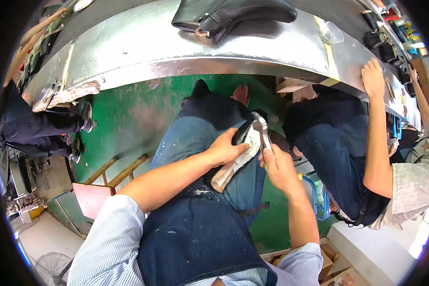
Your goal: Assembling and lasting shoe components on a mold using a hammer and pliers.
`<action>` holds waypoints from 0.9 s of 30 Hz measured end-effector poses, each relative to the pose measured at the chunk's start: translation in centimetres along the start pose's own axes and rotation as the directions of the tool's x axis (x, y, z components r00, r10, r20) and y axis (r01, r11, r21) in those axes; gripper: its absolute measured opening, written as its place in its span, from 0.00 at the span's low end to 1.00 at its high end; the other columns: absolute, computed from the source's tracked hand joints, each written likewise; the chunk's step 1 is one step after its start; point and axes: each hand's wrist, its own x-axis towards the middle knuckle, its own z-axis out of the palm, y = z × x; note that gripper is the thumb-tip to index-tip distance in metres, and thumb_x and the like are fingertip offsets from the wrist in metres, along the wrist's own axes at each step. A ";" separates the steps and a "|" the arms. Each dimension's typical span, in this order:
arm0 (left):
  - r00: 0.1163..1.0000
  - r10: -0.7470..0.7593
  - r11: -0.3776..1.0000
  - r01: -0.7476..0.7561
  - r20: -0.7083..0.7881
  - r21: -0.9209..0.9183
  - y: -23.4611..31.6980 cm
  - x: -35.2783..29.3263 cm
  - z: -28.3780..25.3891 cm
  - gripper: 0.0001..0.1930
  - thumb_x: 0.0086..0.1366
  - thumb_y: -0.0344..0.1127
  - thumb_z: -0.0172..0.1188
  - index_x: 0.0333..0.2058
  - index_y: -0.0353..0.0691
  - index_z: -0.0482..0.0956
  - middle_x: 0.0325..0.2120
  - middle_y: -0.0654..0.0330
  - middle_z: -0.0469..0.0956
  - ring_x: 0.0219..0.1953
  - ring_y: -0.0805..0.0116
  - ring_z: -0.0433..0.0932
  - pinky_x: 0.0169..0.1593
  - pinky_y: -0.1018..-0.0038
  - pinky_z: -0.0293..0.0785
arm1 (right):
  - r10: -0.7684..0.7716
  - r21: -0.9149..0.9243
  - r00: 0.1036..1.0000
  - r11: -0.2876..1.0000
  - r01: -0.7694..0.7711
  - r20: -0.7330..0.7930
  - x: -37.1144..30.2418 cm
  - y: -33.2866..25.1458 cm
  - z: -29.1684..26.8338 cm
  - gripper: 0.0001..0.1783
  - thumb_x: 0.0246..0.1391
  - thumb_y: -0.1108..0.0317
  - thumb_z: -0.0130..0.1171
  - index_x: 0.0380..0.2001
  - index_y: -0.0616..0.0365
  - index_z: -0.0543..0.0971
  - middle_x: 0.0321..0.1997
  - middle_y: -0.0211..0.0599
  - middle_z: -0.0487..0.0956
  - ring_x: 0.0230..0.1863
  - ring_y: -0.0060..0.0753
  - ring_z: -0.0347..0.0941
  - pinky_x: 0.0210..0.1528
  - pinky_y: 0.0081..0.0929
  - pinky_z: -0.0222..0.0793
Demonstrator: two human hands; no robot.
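Note:
An unfinished black shoe [237,165] lies bottom up across my lap, toe end pointing away. Its underside is pale, with a jagged edge around it. My left hand [227,147] is wrapped over its left side, thumb pressed on the underside. In my right hand [280,167] is a metal pair of pincers [260,126], gripped by the handles. Its curved head rests at the right edge of the shoe's far end; whether the jaws touch the material is hard to see. My right fingers cover most of the handles.
A metal-topped bench [143,38] runs across in front, bearing a black boot [233,16] and a clear plastic cup [331,33]. Close on my right sits a co-worker, one hand [373,78] on the bench edge. Left of me stands a wooden stool [93,198].

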 end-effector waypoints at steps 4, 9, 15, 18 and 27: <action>1.000 0.001 1.000 -0.001 0.020 -0.020 0.3 -0.4 -0.4 0.32 0.54 0.44 0.67 0.55 0.34 0.70 0.45 0.46 0.78 0.48 0.55 0.78 0.54 0.66 0.71 | 0.075 -0.229 0.997 0.971 -0.074 -0.005 -0.2 0.8 1.3 0.23 0.68 0.55 0.43 0.30 0.64 0.74 0.22 0.41 0.78 0.26 0.36 0.77 0.32 0.35 0.70; 0.997 0.044 0.997 -0.048 0.069 0.063 1.3 -0.5 -0.9 0.38 0.51 0.40 0.71 0.58 0.32 0.66 0.47 0.50 0.77 0.49 0.62 0.75 0.56 0.70 0.70 | 0.017 -0.296 1.000 0.955 -0.021 -0.015 -0.9 2.0 2.8 0.20 0.66 0.55 0.45 0.34 0.63 0.74 0.30 0.60 0.78 0.35 0.67 0.74 0.37 0.50 0.70; 0.940 -0.168 0.984 0.178 0.296 -0.005 1.5 1.5 -2.2 0.35 0.51 0.35 0.73 0.54 0.30 0.66 0.46 0.51 0.77 0.48 0.63 0.75 0.55 0.67 0.71 | 0.072 0.205 0.997 0.976 -0.075 0.023 -1.1 2.9 3.3 0.21 0.67 0.55 0.46 0.36 0.65 0.75 0.27 0.34 0.78 0.27 0.24 0.74 0.31 0.25 0.70; 0.919 -0.175 0.982 0.189 0.353 -0.006 0.9 2.3 -2.9 0.38 0.51 0.39 0.73 0.56 0.30 0.64 0.50 0.51 0.74 0.52 0.62 0.72 0.58 0.67 0.67 | 0.126 0.034 0.992 0.991 -0.127 0.028 -2.9 3.0 2.9 0.17 0.64 0.59 0.51 0.40 0.66 0.75 0.28 0.34 0.78 0.28 0.23 0.74 0.32 0.24 0.70; 0.918 -0.215 0.974 0.225 0.335 0.008 -0.1 3.2 -2.0 0.37 0.52 0.41 0.73 0.55 0.31 0.64 0.48 0.52 0.75 0.52 0.63 0.72 0.57 0.68 0.66 | -0.074 -0.340 0.963 0.926 0.162 0.258 -7.6 1.5 4.4 0.28 0.57 0.64 0.56 0.58 0.68 0.67 0.51 0.62 0.74 0.54 0.58 0.72 0.55 0.45 0.67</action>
